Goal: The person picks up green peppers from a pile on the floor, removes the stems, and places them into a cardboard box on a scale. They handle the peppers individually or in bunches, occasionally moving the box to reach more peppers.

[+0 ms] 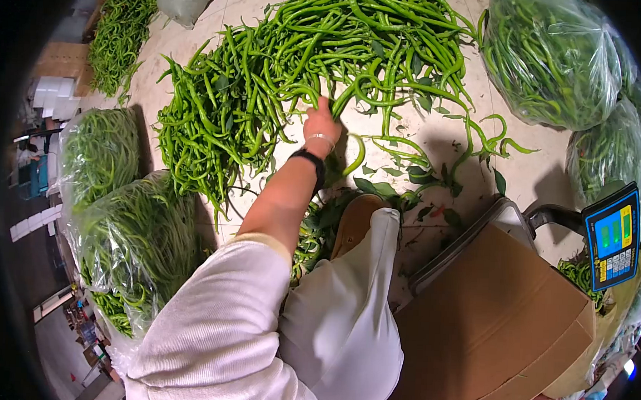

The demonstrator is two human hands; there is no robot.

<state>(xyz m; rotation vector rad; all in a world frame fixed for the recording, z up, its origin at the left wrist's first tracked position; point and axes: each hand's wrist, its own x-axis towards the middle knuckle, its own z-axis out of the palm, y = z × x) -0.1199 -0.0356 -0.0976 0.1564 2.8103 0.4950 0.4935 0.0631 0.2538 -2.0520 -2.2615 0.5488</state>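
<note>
My left hand (321, 123) reaches down to the near edge of a large heap of long green chili peppers (298, 49). Its fingers are curled round a few peppers, partly hidden by the back of the hand. A dark watch band (313, 165) and a pale bracelet (322, 138) circle the wrist. Just below the hand lies one curved pepper (356, 156), and loose peppers (408, 152) are scattered to its right with dark leaves (375, 187). My right hand is out of view.
Clear plastic bags full of peppers stand at the left (136, 235) and upper right (552, 60). At lower right, a cardboard sheet (494, 315) lies beside a scale display (611, 238). My brown shoe (355, 219) and pale trouser leg (347, 315) are near the leaves.
</note>
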